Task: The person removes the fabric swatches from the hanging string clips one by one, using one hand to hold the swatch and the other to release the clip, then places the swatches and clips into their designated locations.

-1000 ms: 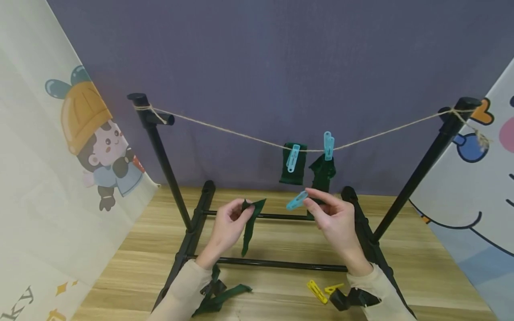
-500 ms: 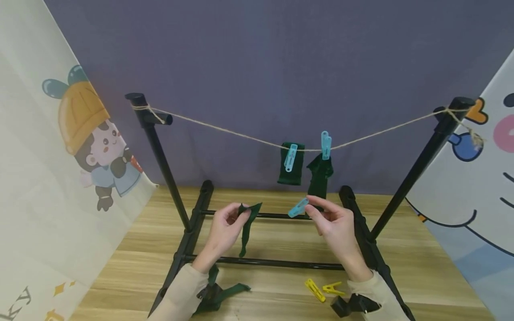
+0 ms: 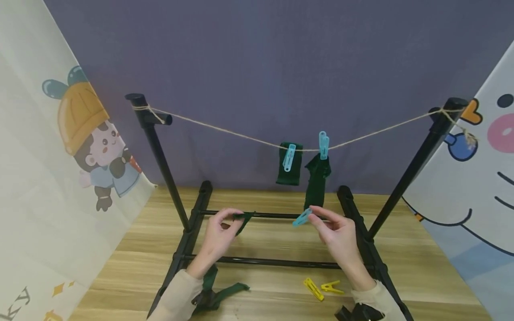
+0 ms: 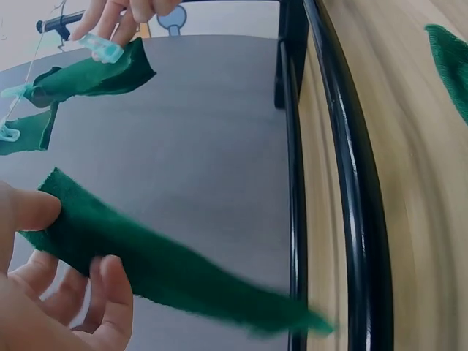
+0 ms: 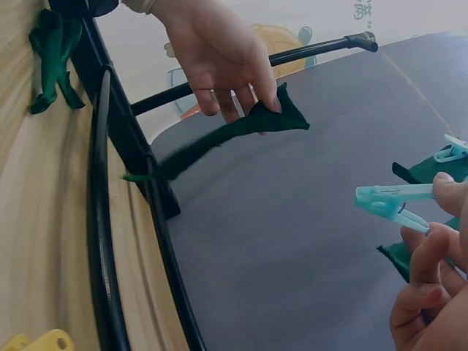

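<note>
My left hand pinches one end of a dark green cloth strip, whose free end hangs and trails off. Between thumb and fingertips, my right hand holds a light blue clothespin by its handle end, its tip pointing toward the left hand. On the twine above hang two green cloth pieces: a flat green cloth under one blue clothespin, and a longer, bunched green cloth under another blue clothespin. The right hand is just below that longer cloth.
A black pipe frame stands on the wooden table, its posts bearing the twine. More green strips lie at the front left. Two yellow clothespins lie at the front right, near the right sleeve. A grey-blue backdrop rises behind.
Both hands have lowered slightly, the left also going a little left. The strip's hanging end has swung out of the head view behind the left hand. Both grips are kept.
</note>
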Motion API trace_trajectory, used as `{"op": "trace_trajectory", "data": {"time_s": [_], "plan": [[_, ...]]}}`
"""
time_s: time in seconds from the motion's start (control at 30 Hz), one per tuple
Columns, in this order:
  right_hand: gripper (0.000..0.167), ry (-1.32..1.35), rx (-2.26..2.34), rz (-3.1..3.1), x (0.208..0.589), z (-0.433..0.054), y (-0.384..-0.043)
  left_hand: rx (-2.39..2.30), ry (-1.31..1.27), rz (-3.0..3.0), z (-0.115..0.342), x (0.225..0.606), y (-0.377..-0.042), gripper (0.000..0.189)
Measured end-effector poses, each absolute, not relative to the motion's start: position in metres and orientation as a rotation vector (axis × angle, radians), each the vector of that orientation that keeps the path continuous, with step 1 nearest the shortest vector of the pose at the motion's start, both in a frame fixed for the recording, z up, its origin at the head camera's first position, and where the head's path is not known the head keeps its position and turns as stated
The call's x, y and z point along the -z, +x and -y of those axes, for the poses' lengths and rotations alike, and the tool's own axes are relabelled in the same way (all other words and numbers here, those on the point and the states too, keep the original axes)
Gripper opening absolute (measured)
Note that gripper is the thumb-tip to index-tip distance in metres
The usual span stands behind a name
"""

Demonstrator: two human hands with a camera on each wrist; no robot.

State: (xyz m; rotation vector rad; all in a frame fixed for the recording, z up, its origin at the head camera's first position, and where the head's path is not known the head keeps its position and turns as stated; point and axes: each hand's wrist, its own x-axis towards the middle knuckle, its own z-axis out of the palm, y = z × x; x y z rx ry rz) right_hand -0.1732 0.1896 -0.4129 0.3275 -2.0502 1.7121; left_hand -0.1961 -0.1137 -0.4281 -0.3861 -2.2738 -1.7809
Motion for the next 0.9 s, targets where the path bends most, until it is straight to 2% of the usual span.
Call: {"op": "trace_trajectory", "data": {"time_s": [0.43, 0.9], "plan": [[0.024, 0.218, -1.690, 2.164, 0.426, -0.200, -0.166, 1.698, -0.288, 2.298, 0.129, 0.425, -0.183, 0.011], [0.026, 0.150, -1.740, 2.275, 0.439, -0.207, -0.162, 1.668, -0.370, 2.323, 0.154, 0.415, -0.162, 0.007]]}}
